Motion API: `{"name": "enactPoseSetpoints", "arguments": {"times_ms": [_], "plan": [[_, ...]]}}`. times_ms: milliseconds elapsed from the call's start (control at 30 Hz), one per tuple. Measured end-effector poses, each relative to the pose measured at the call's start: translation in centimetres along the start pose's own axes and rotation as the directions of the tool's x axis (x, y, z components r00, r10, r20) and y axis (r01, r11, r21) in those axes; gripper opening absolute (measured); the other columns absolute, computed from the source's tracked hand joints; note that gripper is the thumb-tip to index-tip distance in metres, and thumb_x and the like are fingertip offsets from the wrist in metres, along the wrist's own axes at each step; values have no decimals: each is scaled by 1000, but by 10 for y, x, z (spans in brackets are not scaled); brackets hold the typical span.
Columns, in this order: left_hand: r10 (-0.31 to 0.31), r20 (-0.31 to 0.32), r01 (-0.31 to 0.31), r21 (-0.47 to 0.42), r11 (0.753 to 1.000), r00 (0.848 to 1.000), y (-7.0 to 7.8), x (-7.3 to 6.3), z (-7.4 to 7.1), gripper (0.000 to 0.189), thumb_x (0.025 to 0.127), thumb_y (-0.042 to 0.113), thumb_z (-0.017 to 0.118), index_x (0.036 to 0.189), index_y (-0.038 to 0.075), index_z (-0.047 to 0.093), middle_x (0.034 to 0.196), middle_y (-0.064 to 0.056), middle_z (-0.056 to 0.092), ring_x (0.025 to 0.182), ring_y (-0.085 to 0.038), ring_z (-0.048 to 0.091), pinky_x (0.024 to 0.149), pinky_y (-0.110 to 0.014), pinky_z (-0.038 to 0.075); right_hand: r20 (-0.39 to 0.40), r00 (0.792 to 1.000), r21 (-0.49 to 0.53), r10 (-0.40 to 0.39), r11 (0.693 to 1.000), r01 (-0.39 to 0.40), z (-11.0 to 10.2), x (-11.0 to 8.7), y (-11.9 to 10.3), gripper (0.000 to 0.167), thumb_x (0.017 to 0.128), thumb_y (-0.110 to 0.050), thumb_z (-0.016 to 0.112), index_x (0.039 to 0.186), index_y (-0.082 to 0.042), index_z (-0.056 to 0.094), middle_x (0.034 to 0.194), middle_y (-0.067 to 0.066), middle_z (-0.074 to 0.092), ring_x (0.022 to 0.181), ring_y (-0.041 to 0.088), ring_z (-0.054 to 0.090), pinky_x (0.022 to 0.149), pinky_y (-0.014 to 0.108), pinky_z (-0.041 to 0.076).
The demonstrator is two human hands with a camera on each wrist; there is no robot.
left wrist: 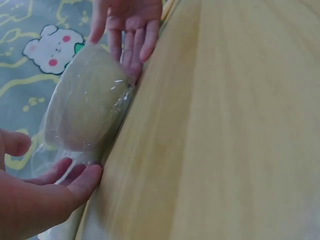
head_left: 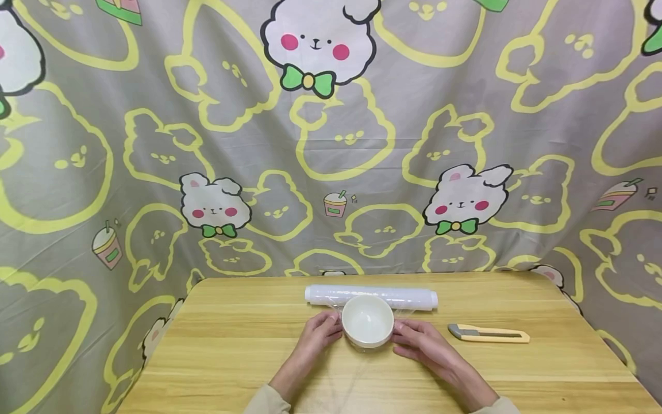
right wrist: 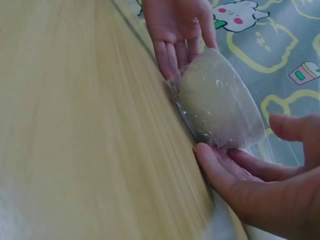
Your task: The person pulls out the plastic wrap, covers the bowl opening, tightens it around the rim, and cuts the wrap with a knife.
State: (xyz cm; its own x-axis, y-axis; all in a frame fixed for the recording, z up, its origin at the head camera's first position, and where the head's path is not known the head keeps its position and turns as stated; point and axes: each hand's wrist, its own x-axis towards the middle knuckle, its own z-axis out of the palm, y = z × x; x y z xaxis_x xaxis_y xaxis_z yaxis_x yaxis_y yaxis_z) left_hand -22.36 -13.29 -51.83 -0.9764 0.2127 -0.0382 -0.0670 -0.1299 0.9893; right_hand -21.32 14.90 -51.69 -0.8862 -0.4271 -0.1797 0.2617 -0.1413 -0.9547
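A white bowl [head_left: 367,322] stands upright on the table in the head view. Clear cling film [left wrist: 124,97] covers its outside, wrinkled near the base, and loose film spreads past its sides. My left hand [head_left: 316,333] is at the bowl's left side, its fingertips against the film low on the wall. On the opposite side my right hand [head_left: 426,348] touches the film in the same way. Both hands have extended, slightly bent fingers, and in the wrist views each near thumb stands apart from the bowl. Whether film also lies across the bowl's mouth, I cannot tell.
Behind the bowl lies a roll of cling film [head_left: 414,298]. A yellow utility knife [head_left: 488,333] rests on the wooden table [head_left: 233,345] to the right of my right hand. A patterned grey curtain [head_left: 279,149] surrounds the table's back and sides.
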Motion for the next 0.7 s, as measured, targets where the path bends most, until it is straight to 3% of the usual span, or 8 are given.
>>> {"name": "enactPoseSetpoints", "arguments": {"times_ms": [167, 367, 467, 533, 567, 600, 633, 700], "plan": [[-12, 18, 13, -14, 1000, 1000, 1, -1, -2, 44, 107, 15, 50, 134, -19, 42, 124, -26, 66, 111, -24, 66, 106, -48, 51, 12, 1000, 32, 14, 999, -14, 0, 1, 0, 67, 107, -25, 56, 149, 21, 28, 135, 18, 61, 120, 21, 62, 104, 39, 53], [-45, 48, 45, 7, 999, 998, 4, 0, -5, 46, 106, 12, 53, 137, -20, 46, 131, -23, 61, 115, -23, 62, 109, -47, 49, 11, 1000, 24, 10, 1000, -10, -4, -1, -3, 63, 106, -21, 56, 146, 21, 32, 131, 16, 64, 119, 20, 62, 103, 38, 53], [-82, 40, 82, 8, 997, 996, 9, -2, -4, 50, 105, 14, 55, 142, -18, 43, 139, -27, 56, 122, -29, 59, 111, -49, 46, -22, 1000, -71, -6, 997, 4, -12, -5, -11, 56, 107, -21, 56, 139, 23, 41, 124, 22, 67, 116, 26, 65, 100, 39, 56], [-100, 42, 99, 21, 995, 994, 14, -5, -2, 56, 104, 15, 56, 146, -18, 38, 147, -32, 47, 132, -37, 52, 114, -53, 42, -82, 996, -206, -46, 978, 28, -19, -8, -21, 50, 106, -21, 57, 130, 23, 51, 117, 25, 69, 109, 30, 69, 92, 40, 60], [-106, 43, 105, 27, 994, 993, 16, -7, 0, 59, 104, 16, 56, 147, -18, 35, 151, -34, 41, 137, -41, 46, 114, -55, 40, -121, 989, -302, -82, 952, 42, -21, -9, -26, 46, 106, -21, 58, 124, 21, 58, 113, 25, 71, 105, 31, 71, 88, 40, 62], [-117, 44, 116, 27, 993, 992, 19, -10, 2, 62, 105, 17, 56, 149, -19, 32, 154, -35, 36, 141, -45, 40, 116, -57, 37, -162, 978, -420, -135, 906, 56, -23, -10, -31, 41, 104, -21, 60, 117, 18, 63, 106, 23, 72, 98, 29, 72, 84, 38, 62], [-126, 43, 125, 31, 992, 991, 22, -12, 4, 65, 104, 18, 56, 150, -19, 27, 156, -37, 30, 144, -48, 34, 117, -59, 34, -204, 959, -539, -196, 840, 57, -24, -10, -37, 34, 103, -21, 63, 108, 12, 69, 99, 19, 73, 91, 26, 72, 78, 37, 63], [-135, 22, 134, 49, 990, 991, 26, -18, 8, 71, 104, 20, 56, 151, -20, 21, 158, -40, 20, 147, -52, 24, 118, -63, 29, -265, 907, -741, -326, 671, 25, -25, -9, -47, 23, 98, -22, 69, 94, 1, 72, 86, 8, 73, 79, 20, 69, 67, 35, 59]]}}
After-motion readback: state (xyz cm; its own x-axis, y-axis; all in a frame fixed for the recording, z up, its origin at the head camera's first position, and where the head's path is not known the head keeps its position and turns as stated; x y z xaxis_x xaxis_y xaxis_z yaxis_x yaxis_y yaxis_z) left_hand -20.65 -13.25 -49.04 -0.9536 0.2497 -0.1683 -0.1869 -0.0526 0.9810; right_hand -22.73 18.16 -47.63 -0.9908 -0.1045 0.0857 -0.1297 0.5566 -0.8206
